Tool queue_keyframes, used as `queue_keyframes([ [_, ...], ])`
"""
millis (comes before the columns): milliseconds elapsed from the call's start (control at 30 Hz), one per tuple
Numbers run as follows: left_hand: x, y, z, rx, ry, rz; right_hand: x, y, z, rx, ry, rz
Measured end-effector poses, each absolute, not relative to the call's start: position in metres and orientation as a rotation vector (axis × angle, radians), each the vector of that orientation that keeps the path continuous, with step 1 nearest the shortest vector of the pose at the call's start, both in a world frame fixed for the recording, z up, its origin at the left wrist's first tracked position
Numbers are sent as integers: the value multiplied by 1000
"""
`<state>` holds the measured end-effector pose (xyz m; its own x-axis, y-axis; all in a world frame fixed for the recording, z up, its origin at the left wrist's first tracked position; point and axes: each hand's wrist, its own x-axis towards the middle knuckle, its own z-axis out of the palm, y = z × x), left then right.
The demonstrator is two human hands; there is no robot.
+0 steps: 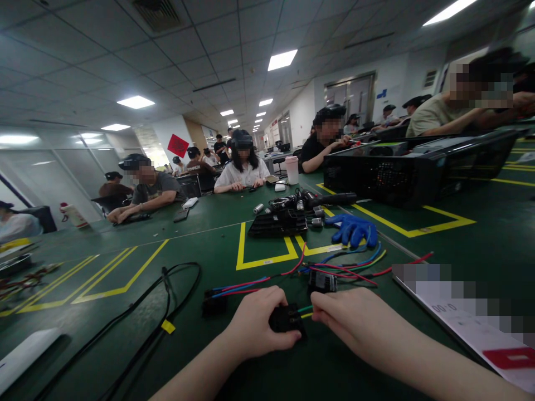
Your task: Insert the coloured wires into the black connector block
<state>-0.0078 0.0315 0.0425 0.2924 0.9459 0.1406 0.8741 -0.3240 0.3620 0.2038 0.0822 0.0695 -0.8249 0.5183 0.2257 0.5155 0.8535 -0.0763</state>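
My left hand point(261, 323) grips a small black connector block point(288, 319) between thumb and fingers, just above the green table. Green and yellow wire point(307, 311) runs from the block's right side into my right hand point(355, 320), whose thumb and fingertips pinch it. The wire's far end is hidden by that hand. Left of my left hand lies another black block point(214, 302) with red and blue wires. Behind my hands sits a third black block point(322, 281), among loose red, blue and green wires point(346, 270).
A blue glove point(354, 229) lies beyond the wires, beside a black part point(278, 223) and metal sockets. A black computer case point(380, 178) stands back right. A tablet-like device point(463, 323) lies at right, a black cable point(137, 306) at left. Several people sit around the table.
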Motion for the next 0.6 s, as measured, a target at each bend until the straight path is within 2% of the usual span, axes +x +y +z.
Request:
queue_keyframes([
  [600,-7,32,42,2351,1688,464,204,82,67,-776,-2779,-16],
])
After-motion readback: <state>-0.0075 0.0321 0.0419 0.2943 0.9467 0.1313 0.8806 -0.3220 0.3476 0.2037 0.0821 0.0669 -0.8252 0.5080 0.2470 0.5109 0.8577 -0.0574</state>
